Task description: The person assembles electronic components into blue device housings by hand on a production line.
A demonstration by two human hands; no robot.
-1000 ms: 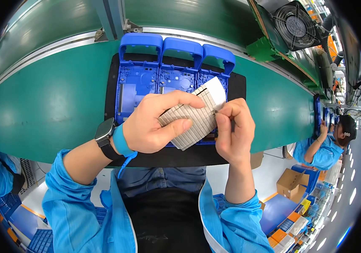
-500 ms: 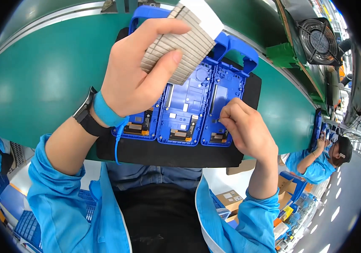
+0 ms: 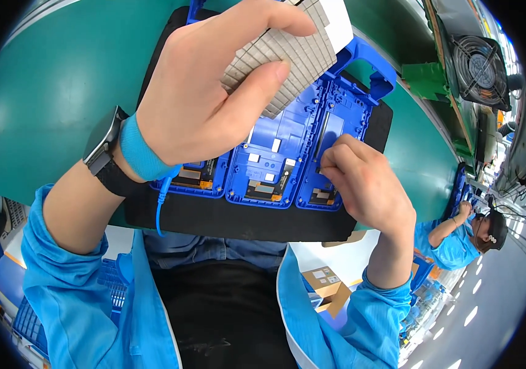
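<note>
Right hand [image 3: 370,181] now over populated casing [image 3: 344,106]

The left forearm [image 3: 75,206] rises from the lower left to the left hand [image 3: 208,92], back facing up, thumb and index finger stretched rightward, tips apart. The right hand [image 3: 370,184], lower and well apart, angles inward, its fingers curled toward the thumb in a pinch.
</note>
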